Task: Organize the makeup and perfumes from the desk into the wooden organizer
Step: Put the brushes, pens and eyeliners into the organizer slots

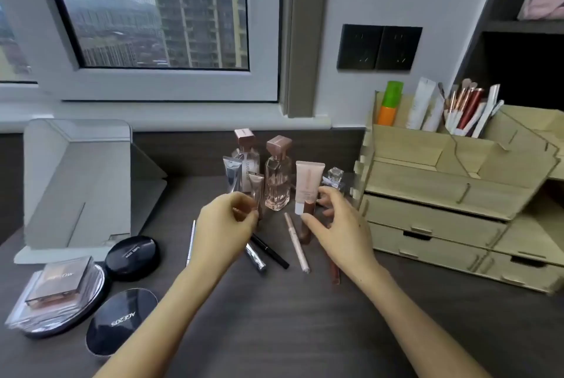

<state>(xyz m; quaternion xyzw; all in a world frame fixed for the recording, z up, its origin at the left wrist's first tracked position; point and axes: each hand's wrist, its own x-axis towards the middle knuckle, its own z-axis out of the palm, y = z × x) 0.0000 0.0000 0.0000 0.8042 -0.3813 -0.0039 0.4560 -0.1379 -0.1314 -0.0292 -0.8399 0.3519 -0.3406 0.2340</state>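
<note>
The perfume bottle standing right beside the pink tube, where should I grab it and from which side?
Probably the glass body of the perfume bottle, below its square cap, which may just pull off. It stands upright with a small tube close on one side and the pink tube on the other, so come from the front and above, gripping its near and far faces.
</note>
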